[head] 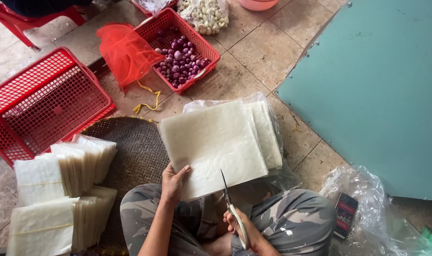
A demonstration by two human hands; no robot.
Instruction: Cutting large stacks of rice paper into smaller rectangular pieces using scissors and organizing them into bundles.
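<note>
My left hand [174, 179] pinches the near edge of a thick stack of pale square sheets [211, 144], holding it up over my lap, fingers clamped on it. My right hand [242, 226] is closed round the scissors [231, 208], blades slightly parted, tips touching the stack's near edge. I judge I'm about to start a cut. Next calls for a steady stack and a straight run of the blades. Cut bundles [59, 189] lie on the woven tray [135, 147] to my left, beside an empty red basket [45, 99]
</note>
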